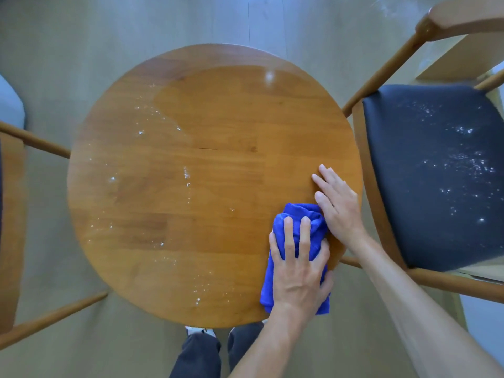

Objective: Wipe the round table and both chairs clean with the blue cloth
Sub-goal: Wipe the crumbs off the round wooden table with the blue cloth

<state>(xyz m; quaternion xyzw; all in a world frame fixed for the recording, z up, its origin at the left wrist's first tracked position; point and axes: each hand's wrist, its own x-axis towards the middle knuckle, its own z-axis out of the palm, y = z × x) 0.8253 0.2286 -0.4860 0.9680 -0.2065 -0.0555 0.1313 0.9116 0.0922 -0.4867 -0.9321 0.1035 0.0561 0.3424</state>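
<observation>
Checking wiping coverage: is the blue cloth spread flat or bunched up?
Bunched up. The blue cloth sits as a thick wad under the left hand, folds bulging past the fingertips.

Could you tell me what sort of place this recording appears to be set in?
Probably a dining corner in a home or small café. A round wooden table stands on a pale plank floor, with a wooden chair with a dark padded seat beside it, and another chair partly visible opposite.
</observation>
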